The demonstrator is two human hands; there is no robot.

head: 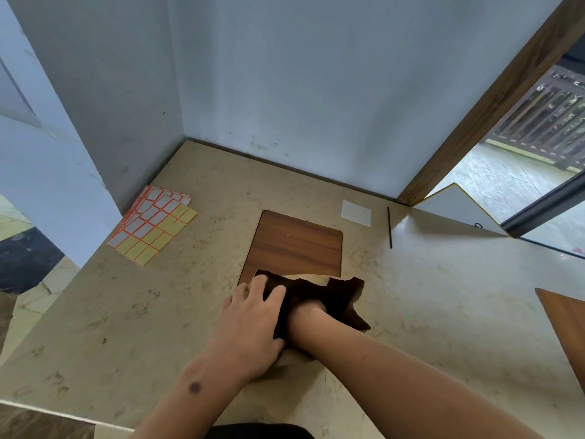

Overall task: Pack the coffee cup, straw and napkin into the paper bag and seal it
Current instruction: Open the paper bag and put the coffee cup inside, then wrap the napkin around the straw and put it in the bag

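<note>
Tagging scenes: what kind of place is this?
Probably a makeshift indoor packing spot, not a café: a marble-look counter in a plain wall corner, label sticker sheets, and an open doorway to a paved yard.

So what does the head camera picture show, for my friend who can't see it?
A person's right arm reaches inside an open paper bag on a beige table, while the left hand grips the bag's edge. A white napkin and a thin black straw lie farther back, with sticker sheets at left.
</note>
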